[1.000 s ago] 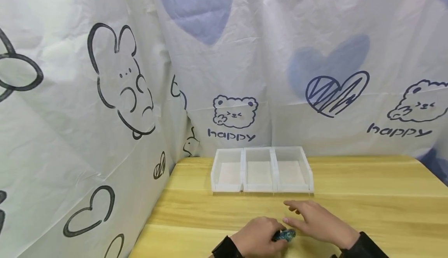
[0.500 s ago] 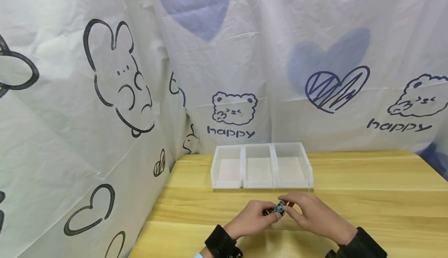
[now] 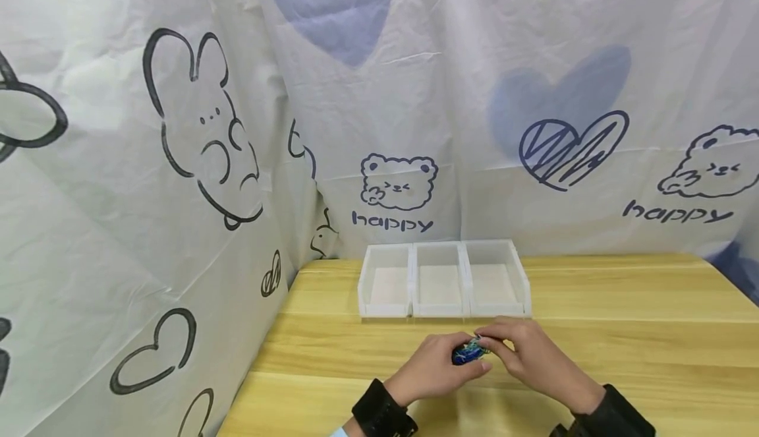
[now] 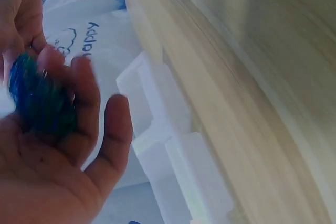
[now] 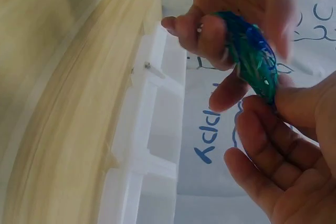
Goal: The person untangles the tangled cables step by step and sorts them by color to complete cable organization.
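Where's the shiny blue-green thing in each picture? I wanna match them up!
Head: right of centre and low down, the shiny blue-green thing is between the left hand and right hand.
Left wrist: near the left edge, about halfway down, in the left hand.
Right wrist: right of centre, in the upper half, between both hands.
Shared landmark: the white bins, above it, right of it and left of it, in that order.

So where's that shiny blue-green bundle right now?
The blue-green bundle is low and right of centre in the head view, held between the left hand and right hand, in front of the white bins.
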The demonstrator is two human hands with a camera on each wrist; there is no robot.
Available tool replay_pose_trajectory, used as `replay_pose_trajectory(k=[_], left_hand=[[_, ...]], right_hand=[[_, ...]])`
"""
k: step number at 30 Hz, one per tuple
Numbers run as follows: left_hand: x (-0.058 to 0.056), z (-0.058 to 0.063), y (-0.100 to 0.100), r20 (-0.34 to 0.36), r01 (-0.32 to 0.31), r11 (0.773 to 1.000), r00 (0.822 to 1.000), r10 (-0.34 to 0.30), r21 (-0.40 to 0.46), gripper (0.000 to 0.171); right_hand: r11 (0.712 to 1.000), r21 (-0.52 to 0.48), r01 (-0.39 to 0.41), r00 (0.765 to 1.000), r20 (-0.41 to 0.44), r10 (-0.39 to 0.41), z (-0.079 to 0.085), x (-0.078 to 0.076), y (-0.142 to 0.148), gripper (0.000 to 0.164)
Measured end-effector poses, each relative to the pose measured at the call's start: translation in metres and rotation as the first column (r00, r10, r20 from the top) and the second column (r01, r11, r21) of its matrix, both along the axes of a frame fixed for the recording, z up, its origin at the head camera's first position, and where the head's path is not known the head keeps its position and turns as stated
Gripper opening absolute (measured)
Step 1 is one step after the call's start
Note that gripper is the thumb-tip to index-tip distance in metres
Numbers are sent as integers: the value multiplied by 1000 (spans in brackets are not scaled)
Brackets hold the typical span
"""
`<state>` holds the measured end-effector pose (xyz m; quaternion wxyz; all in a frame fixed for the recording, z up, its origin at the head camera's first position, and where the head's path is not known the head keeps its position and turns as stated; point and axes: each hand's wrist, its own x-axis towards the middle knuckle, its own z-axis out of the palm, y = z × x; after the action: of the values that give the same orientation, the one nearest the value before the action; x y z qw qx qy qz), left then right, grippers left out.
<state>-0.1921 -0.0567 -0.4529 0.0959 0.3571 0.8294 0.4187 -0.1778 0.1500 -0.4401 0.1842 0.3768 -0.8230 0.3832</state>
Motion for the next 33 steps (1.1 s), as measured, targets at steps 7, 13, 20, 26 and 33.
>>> replay_pose_trajectory(k=[7,13,20,26,33], left_hand=[[1,6,2,27,-27,1000,999,27,15,33],[0,14,-1,8,-8,1000,1000,8,22,36],[-3,17,-3,-187,-23,998,982,10,-67,30],[-13,17,-18,-446,-123,976,894,31,-178,26],[-17,5,-52,-262,-197,970,953,155,-142,25]], right_hand=[[999,-37,21,999,-41,-22,4,1,3,21],[997,39,71,993,-100,-67,10,2,5,22],[985,91,150,970,-208,-128,16,5,11,29],[971,49,232,937,-278,-210,29,2,33,24],[926,41,375,913,-190,-362,48,4,64,22]])
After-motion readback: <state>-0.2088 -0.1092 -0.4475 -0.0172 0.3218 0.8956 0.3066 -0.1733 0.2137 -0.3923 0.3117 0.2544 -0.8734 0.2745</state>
